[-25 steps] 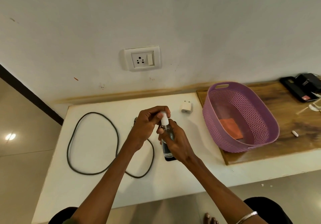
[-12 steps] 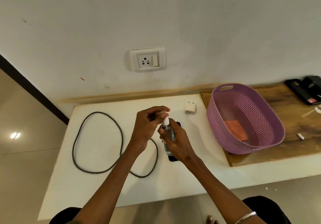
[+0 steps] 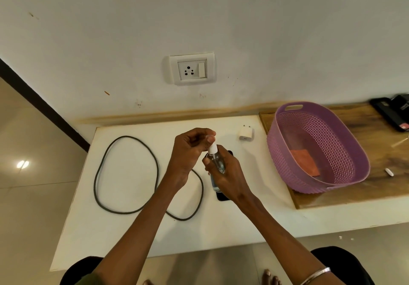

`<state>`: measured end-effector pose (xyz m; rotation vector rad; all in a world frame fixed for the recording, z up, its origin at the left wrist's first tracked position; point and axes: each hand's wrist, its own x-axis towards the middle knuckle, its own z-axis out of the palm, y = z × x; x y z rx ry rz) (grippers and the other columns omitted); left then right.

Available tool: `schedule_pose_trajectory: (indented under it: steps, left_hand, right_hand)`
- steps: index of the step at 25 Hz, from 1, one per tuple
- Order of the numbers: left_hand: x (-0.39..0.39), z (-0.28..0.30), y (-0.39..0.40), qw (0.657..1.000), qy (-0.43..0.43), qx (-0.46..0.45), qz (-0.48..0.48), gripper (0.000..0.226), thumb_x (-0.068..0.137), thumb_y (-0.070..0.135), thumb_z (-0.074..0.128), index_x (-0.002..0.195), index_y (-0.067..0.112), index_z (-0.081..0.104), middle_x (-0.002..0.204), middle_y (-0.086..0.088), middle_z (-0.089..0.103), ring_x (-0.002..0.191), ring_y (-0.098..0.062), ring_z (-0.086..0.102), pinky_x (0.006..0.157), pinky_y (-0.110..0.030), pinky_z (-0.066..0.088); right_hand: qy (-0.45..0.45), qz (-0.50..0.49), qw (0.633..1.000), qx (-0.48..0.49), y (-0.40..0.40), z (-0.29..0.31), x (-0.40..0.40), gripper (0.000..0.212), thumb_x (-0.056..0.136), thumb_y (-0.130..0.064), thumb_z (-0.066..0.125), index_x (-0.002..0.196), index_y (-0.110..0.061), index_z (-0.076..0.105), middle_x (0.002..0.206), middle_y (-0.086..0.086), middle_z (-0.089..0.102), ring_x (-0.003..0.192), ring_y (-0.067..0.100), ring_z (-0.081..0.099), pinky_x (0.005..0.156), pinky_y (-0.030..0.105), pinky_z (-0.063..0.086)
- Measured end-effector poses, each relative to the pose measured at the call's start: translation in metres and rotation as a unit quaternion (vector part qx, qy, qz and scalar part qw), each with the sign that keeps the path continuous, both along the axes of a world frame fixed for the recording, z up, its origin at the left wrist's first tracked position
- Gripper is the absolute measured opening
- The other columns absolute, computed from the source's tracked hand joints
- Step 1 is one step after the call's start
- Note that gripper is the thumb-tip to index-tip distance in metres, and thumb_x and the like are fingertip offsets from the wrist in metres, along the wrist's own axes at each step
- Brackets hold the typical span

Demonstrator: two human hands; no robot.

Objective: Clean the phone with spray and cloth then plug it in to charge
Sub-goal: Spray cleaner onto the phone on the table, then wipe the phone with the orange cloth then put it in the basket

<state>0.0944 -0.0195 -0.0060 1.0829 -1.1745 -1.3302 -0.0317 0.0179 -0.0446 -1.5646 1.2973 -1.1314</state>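
- My right hand [image 3: 228, 174] grips the spray bottle [image 3: 216, 163] over the phone [image 3: 223, 195]; my left hand [image 3: 190, 152] pinches its cap.
- I see a white table [image 3: 132, 229], looped cable [image 3: 126, 174], charger [image 3: 246, 132], wall socket [image 3: 192, 69], and cloth [image 3: 305, 162] in the purple basket [image 3: 345, 174].

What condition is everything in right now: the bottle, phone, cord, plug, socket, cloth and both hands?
Spray bottle: upright, white cap on, clear liquid inside.
Right hand: grip closed around the bottle.
Left hand: fingertips pinching the cap.
Phone: flat on the table, mostly hidden.
Cord: loose loops, unplugged.
Charger plug: lying loose.
Wall socket: empty.
Orange cloth: flat in the basket.
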Motion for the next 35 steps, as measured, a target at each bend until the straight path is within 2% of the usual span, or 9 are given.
schedule_pose_trajectory:
  steps: [3, 7, 13, 16, 19, 23, 26, 31, 35]
  left_hand:
    - [0.001, -0.001, -0.001, 0.999, -0.005, -0.013, -0.03, 0.016, 0.095, 0.008, 0.058, 0.099, 0.01, 0.074, 0.093, -0.007, 0.075, 0.091, -0.017, 0.071, 0.075, -0.02, 0.055]
    - [0.004, -0.001, -0.002, 0.997, -0.001, -0.022, -0.072, 0.024, 0.098, 0.011, 0.053, 0.114, 0.007, 0.071, 0.107, -0.014, 0.074, 0.107, -0.027, 0.069, 0.09, -0.029, 0.057]
    - [0.007, 0.002, 0.0, 0.998, 0.046, 0.004, -0.045, 0.025, 0.093, 0.011, 0.062, 0.117, 0.007, 0.069, 0.112, -0.01, 0.074, 0.106, -0.027, 0.07, 0.096, -0.033, 0.055]
    - [0.005, 0.001, 0.001, 0.999, 0.024, 0.022, -0.039, 0.023, 0.093, 0.009, 0.064, 0.114, 0.01, 0.072, 0.106, -0.009, 0.076, 0.101, -0.025, 0.072, 0.09, -0.029, 0.055]
    - [-0.003, -0.002, 0.002, 0.998, -0.045, 0.012, -0.043, 0.019, 0.091, 0.008, 0.067, 0.107, 0.015, 0.075, 0.099, -0.003, 0.078, 0.097, -0.018, 0.073, 0.085, -0.025, 0.053]
    - [-0.007, -0.019, -0.002, 0.958, -0.272, -0.079, -0.042, 0.019, 0.087, 0.019, 0.073, 0.104, 0.025, 0.074, 0.111, 0.01, 0.071, 0.1, -0.009, 0.066, 0.092, -0.032, 0.053]
    - [-0.005, -0.033, -0.005, 0.912, -0.391, -0.079, -0.098, 0.052, 0.078, 0.038, 0.079, 0.126, 0.028, 0.061, 0.133, 0.006, 0.055, 0.125, -0.016, 0.05, 0.106, -0.03, 0.037]
    - [-0.005, -0.061, -0.007, 0.808, -0.539, -0.017, -0.237, 0.13, 0.058, 0.069, 0.079, 0.156, 0.025, 0.005, 0.164, 0.001, 0.006, 0.151, -0.023, 0.007, 0.122, -0.044, 0.012]
    - [-0.003, -0.077, -0.008, 0.779, -0.568, -0.018, -0.266, 0.147, 0.049, 0.075, 0.078, 0.154, 0.024, -0.012, 0.164, 0.003, -0.007, 0.152, -0.023, -0.002, 0.123, -0.044, 0.005]
  right_hand:
    - [-0.024, 0.016, 1.0, 0.006, 0.0, -0.003, -0.001, 0.012, 0.089, -0.045, 0.052, 0.099, -0.041, 0.049, 0.081, -0.008, 0.065, 0.074, 0.011, 0.066, 0.067, 0.019, 0.056]
    - [-0.055, 0.011, 0.998, 0.013, -0.002, -0.002, 0.0, 0.011, 0.09, -0.039, 0.053, 0.101, -0.041, 0.051, 0.085, -0.009, 0.068, 0.072, 0.008, 0.068, 0.068, 0.017, 0.055]
    - [-0.011, -0.04, 0.999, 0.007, 0.004, 0.03, -0.02, 0.031, 0.089, -0.048, 0.055, 0.109, -0.026, 0.053, 0.099, 0.003, 0.065, 0.09, 0.017, 0.066, 0.08, 0.037, 0.059]
    - [-0.052, -0.091, 0.994, -0.043, 0.002, 0.064, -0.052, 0.027, 0.091, -0.038, 0.058, 0.115, -0.025, 0.057, 0.104, 0.004, 0.066, 0.098, 0.019, 0.066, 0.082, 0.035, 0.058]
    - [-0.064, -0.158, 0.982, -0.086, -0.006, 0.101, -0.097, 0.021, 0.091, -0.023, 0.062, 0.113, -0.024, 0.063, 0.106, -0.004, 0.07, 0.1, 0.013, 0.067, 0.084, 0.029, 0.057]
    - [0.013, -0.21, 0.971, -0.111, -0.023, 0.129, -0.155, 0.03, 0.086, -0.031, 0.069, 0.116, -0.025, 0.065, 0.108, -0.006, 0.071, 0.1, 0.011, 0.067, 0.083, 0.029, 0.056]
    - [0.058, -0.235, 0.967, -0.077, -0.046, 0.125, -0.194, 0.031, 0.084, -0.028, 0.072, 0.113, -0.022, 0.066, 0.104, -0.002, 0.071, 0.097, 0.011, 0.067, 0.087, 0.034, 0.057]
    - [0.136, -0.253, 0.958, 0.002, -0.078, 0.075, -0.22, 0.03, 0.077, -0.023, 0.078, 0.105, -0.02, 0.068, 0.094, 0.002, 0.073, 0.09, 0.018, 0.069, 0.084, 0.04, 0.057]
    - [0.173, -0.278, 0.944, 0.028, -0.083, 0.034, -0.227, 0.033, 0.076, -0.022, 0.079, 0.106, -0.013, 0.07, 0.096, 0.004, 0.073, 0.087, 0.018, 0.068, 0.068, 0.02, 0.048]
